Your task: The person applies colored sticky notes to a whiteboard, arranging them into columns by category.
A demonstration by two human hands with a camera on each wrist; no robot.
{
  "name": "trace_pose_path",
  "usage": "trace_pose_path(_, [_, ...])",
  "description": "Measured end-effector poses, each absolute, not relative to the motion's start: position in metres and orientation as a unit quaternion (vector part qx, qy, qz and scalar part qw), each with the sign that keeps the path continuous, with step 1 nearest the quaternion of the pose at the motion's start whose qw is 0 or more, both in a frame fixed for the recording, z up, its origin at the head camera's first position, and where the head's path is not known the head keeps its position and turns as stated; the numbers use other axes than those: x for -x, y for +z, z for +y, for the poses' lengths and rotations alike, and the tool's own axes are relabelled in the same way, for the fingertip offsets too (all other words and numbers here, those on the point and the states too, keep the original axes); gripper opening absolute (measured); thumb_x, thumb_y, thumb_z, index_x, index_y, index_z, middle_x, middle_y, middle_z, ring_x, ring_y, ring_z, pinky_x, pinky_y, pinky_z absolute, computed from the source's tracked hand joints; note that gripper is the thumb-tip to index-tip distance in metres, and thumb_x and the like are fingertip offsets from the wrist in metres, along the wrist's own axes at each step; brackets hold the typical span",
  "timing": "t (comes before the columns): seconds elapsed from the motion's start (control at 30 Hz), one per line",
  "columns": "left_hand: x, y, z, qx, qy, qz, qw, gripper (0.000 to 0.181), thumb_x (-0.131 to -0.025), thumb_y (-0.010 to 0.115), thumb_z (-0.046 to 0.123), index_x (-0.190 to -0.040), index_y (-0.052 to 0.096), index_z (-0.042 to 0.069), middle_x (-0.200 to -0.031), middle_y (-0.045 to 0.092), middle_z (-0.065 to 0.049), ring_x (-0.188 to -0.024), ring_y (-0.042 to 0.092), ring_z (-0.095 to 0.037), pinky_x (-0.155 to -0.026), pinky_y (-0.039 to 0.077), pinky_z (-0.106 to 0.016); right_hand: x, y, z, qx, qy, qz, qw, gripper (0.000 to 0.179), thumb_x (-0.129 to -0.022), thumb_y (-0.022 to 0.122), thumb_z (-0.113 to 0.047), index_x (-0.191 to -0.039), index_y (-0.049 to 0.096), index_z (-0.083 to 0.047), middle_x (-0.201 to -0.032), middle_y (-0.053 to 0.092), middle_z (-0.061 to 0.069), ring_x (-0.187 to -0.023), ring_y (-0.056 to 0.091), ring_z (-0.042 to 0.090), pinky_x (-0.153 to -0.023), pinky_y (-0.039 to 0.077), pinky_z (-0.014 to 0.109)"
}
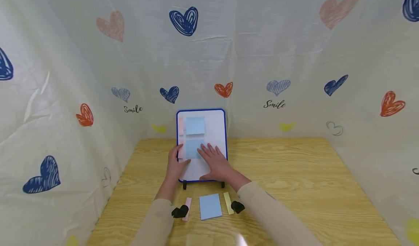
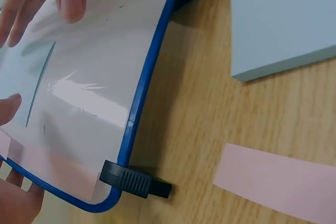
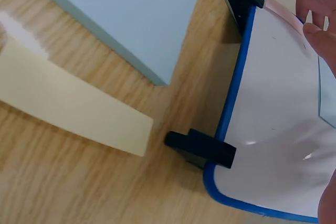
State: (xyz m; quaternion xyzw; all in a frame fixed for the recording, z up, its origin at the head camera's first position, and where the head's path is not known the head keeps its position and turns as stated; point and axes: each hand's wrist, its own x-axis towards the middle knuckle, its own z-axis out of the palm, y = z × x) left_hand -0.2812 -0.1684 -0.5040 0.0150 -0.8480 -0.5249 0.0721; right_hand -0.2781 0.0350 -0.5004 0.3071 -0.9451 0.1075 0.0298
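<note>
The whiteboard (image 1: pixel 214 129) stands on two black feet (image 2: pixel 128 179) on the wooden table (image 1: pixel 278 173), its blue frame nearest the patterned curtain (image 1: pixel 255 38). The left hand (image 1: pixel 175 165) grips the board's left edge, thumb over the front and fingers at the outer side. The right hand (image 1: pixel 217 166) is spread wide, fingers extended, holding nothing; its fingertips lie at the right side of the lower blue note (image 1: pixel 192 149), though firm contact cannot be confirmed. The upper blue note (image 1: pixel 195 125) sits directly above. Each note has a pink strip to its left: the upper strip (image 1: pixel 181 126) fully exposed, the lower strip (image 1: pixel 181 153) partly covered by the left hand. In front of the board lie a blue pad (image 1: pixel 210 207), a loose pink strip (image 2: pixel 278 182) to its left and a yellow strip (image 3: pixel 73 98) to its right.
</note>
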Motion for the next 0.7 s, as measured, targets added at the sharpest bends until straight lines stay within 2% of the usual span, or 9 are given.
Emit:
trace_pose_path(0.27, [0.261,-0.507,-0.173,0.006,-0.506,-0.86,0.065,0.072,-0.083,0.076,0.004,-0.146,0.04,0.014,-0.159,0.016,-0.018,-0.143,0.014,-0.042,-0.11,0.021,-0.063,0.257,-0.509,0.048,-0.323,0.143,-0.935,0.04,0.104,-0.075,0.077,-0.058,-0.156,0.024,-0.019,-0.163,0.012,0.003,-0.148,0.004,0.027,-0.117,0.005,0.051])
trace_pose_path(0.47, [0.238,-0.509,-0.174,0.033,-0.506,-0.859,0.076,0.074,-0.08,0.079,0.004,-0.144,0.043,0.011,-0.158,0.02,-0.018,-0.143,0.017,-0.042,-0.109,0.022,-0.064,0.237,-0.514,0.059,-0.33,0.221,-0.916,0.048,0.098,-0.076,0.079,-0.052,-0.153,0.031,-0.014,-0.159,0.023,0.007,-0.146,0.014,0.032,-0.115,0.011,0.057])
trace_pose_path(0.7, [0.212,-0.514,-0.169,0.057,-0.516,-0.852,0.07,0.079,-0.077,0.082,0.006,-0.145,0.042,0.009,-0.157,0.025,-0.018,-0.142,0.019,-0.042,-0.111,0.021,-0.061,0.218,-0.526,0.069,-0.299,0.304,-0.904,0.037,0.092,-0.077,0.081,-0.043,-0.152,0.035,-0.016,-0.154,0.034,0.004,-0.142,0.026,0.029,-0.113,0.019,0.057])
